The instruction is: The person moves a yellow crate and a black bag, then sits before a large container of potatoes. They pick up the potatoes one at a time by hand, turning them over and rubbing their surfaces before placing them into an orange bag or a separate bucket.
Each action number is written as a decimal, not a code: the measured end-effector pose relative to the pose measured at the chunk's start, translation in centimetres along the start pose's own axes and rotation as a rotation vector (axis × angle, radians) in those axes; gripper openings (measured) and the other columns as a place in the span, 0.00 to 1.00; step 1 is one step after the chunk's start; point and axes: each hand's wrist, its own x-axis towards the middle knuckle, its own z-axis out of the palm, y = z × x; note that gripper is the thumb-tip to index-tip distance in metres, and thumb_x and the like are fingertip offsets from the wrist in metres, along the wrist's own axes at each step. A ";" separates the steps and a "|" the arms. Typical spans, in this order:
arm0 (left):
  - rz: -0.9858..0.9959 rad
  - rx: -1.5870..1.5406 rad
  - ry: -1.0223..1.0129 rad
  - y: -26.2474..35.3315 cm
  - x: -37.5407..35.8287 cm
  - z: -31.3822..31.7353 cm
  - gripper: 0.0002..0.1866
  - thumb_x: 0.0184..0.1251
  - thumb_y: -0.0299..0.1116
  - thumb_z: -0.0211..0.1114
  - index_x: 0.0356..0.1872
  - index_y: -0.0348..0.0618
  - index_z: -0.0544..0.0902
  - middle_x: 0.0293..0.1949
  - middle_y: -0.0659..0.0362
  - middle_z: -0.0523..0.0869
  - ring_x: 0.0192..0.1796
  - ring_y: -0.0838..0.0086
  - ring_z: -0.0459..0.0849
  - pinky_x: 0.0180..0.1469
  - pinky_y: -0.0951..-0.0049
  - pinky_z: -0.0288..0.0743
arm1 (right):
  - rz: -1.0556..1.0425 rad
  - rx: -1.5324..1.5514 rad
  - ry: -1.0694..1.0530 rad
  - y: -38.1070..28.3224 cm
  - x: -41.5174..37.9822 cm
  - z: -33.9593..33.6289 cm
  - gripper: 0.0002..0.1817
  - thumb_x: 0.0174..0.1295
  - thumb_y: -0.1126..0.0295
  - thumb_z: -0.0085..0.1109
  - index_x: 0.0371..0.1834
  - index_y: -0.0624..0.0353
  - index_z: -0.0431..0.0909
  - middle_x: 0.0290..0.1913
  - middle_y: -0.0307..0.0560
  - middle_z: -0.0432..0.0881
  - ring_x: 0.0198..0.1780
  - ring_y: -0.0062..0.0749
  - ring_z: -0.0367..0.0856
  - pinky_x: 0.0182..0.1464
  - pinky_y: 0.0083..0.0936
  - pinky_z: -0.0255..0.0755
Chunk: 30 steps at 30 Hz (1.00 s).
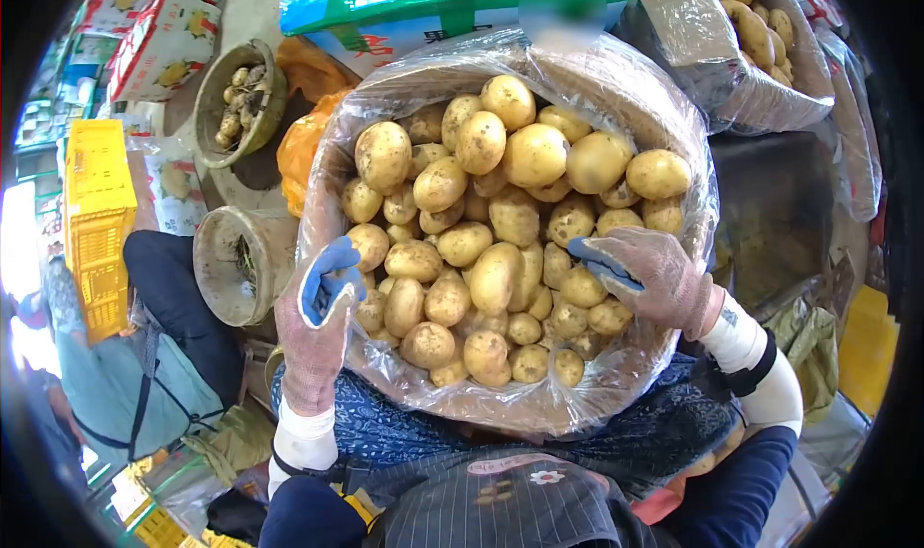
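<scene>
A large carton lined with clear plastic point(515, 415) stands before me, heaped with yellow potatoes point(464, 244), some smeared with soil. At its left rim is my left hand point(318, 317), in a knitted glove with blue-coated fingers. Its thumb and loosely bent fingers are apart, and nothing shows between them. My right hand point(654, 274), gloved the same way, reaches in over the right side of the heap. Its fingers stretch out close above the smaller potatoes point(581, 286), with no potato in its grasp. The undersides of its fingers are partly hidden.
Behind the carton lies a blue-green box point(404, 38). Another plastic-lined box point(693, 52) of potatoes stands at upper right. To the left are a tub point(204, 115) with small potatoes, a pale bucket point(217, 269), orange bags point(306, 149) and stacked yellow crates point(99, 221).
</scene>
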 end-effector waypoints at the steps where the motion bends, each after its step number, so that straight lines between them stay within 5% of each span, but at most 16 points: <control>1: -0.013 -0.001 -0.039 0.4 -0.8 -0.2 0.21 0.62 0.23 0.62 0.58 0.32 0.77 0.49 0.54 0.84 0.42 0.78 0.82 0.45 0.80 0.77 | -0.018 -0.049 -0.020 -0.2 -0.3 0.5 0.20 0.59 0.69 0.60 0.57 0.53 0.79 0.42 0.52 0.83 0.43 0.50 0.82 0.46 0.40 0.77; 6: 0.176 -0.161 0.054 1.3 -5.1 -1.4 0.22 0.67 0.30 0.65 0.59 0.29 0.76 0.49 0.54 0.84 0.42 0.76 0.84 0.44 0.78 0.78 | -0.044 -0.159 -0.066 -3.8 -2.1 1.0 0.19 0.61 0.67 0.58 0.56 0.55 0.77 0.41 0.53 0.81 0.43 0.49 0.81 0.46 0.40 0.76; 12: 0.413 -0.454 0.413 1.6 -11.1 -8.3 0.25 0.70 0.40 0.63 0.60 0.32 0.75 0.52 0.49 0.83 0.44 0.69 0.86 0.45 0.74 0.79 | -0.034 -0.266 -0.144 -10.4 -5.3 3.4 0.20 0.63 0.62 0.58 0.56 0.57 0.76 0.44 0.55 0.81 0.47 0.51 0.79 0.49 0.41 0.74; 16: 0.411 -0.293 0.607 -5.2 -15.3 -15.3 0.20 0.71 0.32 0.59 0.61 0.34 0.75 0.51 0.51 0.83 0.45 0.71 0.85 0.46 0.75 0.79 | -0.057 -0.292 -0.168 -13.7 -7.1 4.2 0.22 0.61 0.64 0.60 0.59 0.56 0.75 0.47 0.55 0.80 0.51 0.51 0.78 0.53 0.40 0.73; 19: 0.137 -0.375 0.693 -14.4 -18.7 -18.1 0.19 0.69 0.25 0.61 0.60 0.32 0.76 0.47 0.55 0.85 0.43 0.75 0.83 0.45 0.77 0.78 | -0.049 -0.346 -0.149 -16.0 -7.8 4.2 0.23 0.59 0.67 0.61 0.59 0.57 0.76 0.50 0.54 0.80 0.52 0.52 0.78 0.55 0.40 0.72; 23: -0.049 -0.038 0.724 -27.9 -24.5 -15.3 0.16 0.65 0.27 0.63 0.52 0.32 0.81 0.41 0.54 0.88 0.40 0.72 0.85 0.47 0.72 0.78 | 0.033 -0.284 -0.107 -14.2 -8.4 5.7 0.24 0.57 0.68 0.62 0.60 0.58 0.75 0.52 0.55 0.81 0.54 0.52 0.78 0.58 0.38 0.72; 25: -0.480 0.172 0.519 -30.0 -27.5 -12.6 0.17 0.65 0.35 0.66 0.49 0.33 0.83 0.36 0.54 0.89 0.32 0.67 0.86 0.40 0.68 0.80 | 0.094 -0.216 -0.084 -13.7 -9.3 5.8 0.25 0.56 0.69 0.63 0.60 0.58 0.75 0.53 0.55 0.81 0.56 0.52 0.78 0.59 0.37 0.72; 27: -0.551 0.124 0.321 -32.4 -29.9 -9.9 0.24 0.64 0.48 0.67 0.52 0.38 0.82 0.30 0.53 0.88 0.24 0.63 0.84 0.33 0.68 0.80 | 0.136 -0.336 -0.109 -15.6 -9.7 5.7 0.25 0.59 0.66 0.61 0.61 0.55 0.75 0.55 0.55 0.80 0.58 0.51 0.77 0.61 0.38 0.70; 29: -0.903 -0.501 0.144 -31.6 -30.8 -8.7 0.32 0.63 0.57 0.66 0.58 0.39 0.78 0.27 0.53 0.86 0.26 0.65 0.84 0.30 0.71 0.80 | 0.155 -0.342 -0.144 -14.3 -10.1 6.2 0.25 0.61 0.63 0.60 0.63 0.52 0.74 0.56 0.55 0.80 0.59 0.51 0.77 0.63 0.38 0.69; 30: -0.886 -0.488 0.109 -32.4 -30.5 -8.1 0.32 0.63 0.57 0.66 0.58 0.39 0.78 0.27 0.53 0.86 0.26 0.65 0.84 0.30 0.71 0.80 | 0.135 -0.319 -0.158 -13.7 -10.1 6.2 0.25 0.62 0.61 0.59 0.64 0.51 0.74 0.57 0.55 0.80 0.59 0.51 0.76 0.63 0.38 0.68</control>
